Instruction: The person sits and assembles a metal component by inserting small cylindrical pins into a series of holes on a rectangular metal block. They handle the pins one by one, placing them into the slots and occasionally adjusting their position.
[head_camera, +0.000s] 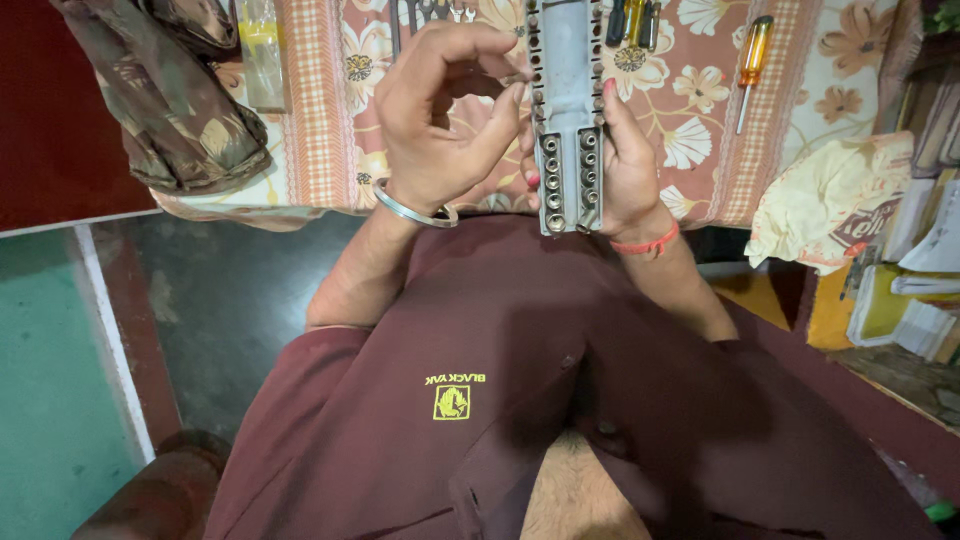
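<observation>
Centrally, a long grey socket holder (568, 110) is held upright over the flower-patterned bench (700, 120). Two rows of small metal sockets are seated along its edges. It is grasped from the side by the right hand (625, 165); a small bit is pinched by the left hand (440, 110) beside it.

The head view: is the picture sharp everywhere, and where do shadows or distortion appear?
In the head view, the grey socket holder and both hands, left hand and right hand, are fairly sharp and evenly lit; the maroon shirt below lies in darker shadow; the wide lens bends the floor line and the edges; the orange screwdriver on the floral cloth looks slightly soft.
</observation>
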